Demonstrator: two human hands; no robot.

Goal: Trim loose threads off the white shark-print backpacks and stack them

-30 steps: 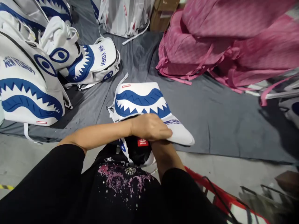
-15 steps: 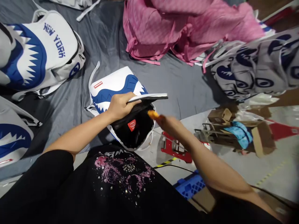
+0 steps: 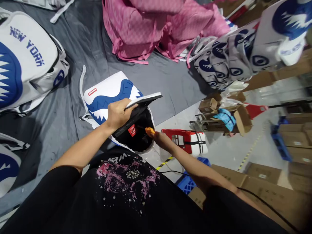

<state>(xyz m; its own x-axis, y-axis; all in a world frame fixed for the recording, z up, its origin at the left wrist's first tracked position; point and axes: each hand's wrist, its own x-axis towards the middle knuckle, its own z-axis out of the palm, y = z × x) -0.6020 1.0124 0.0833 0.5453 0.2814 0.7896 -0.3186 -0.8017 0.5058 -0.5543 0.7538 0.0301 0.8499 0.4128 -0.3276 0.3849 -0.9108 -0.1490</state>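
Observation:
A white backpack (image 3: pixel 107 85) with blue shark-mouth print lies on the grey cloth with its mouth facing me. My left hand (image 3: pixel 119 112) is closed around the edge of its top flap, which is lifted to show the black lining. Inside the opening, a small red label (image 3: pixel 132 130) shows. My right hand (image 3: pixel 162 139) is at the right rim of the opening, fingers closed on a small orange-handled tool (image 3: pixel 149 131). The tool points into the bag; its thin tip is hard to make out against the lining.
Pink backpacks (image 3: pixel 136 29) stand at the back. More white shark-print backpacks lie left (image 3: pixel 31 48) and right (image 3: pixel 234 58) on the grey cloth (image 3: pixel 168 78). Beyond the table edge are a red and white stool (image 3: pixel 187 141), a blue crate (image 3: pixel 188 182) and cardboard boxes (image 3: pixel 263 191).
My right hand has moved down and left, bringing the orange-handled tool to the bag's opening. My left hand keeps its hold on the flap. The view has turned to the right.

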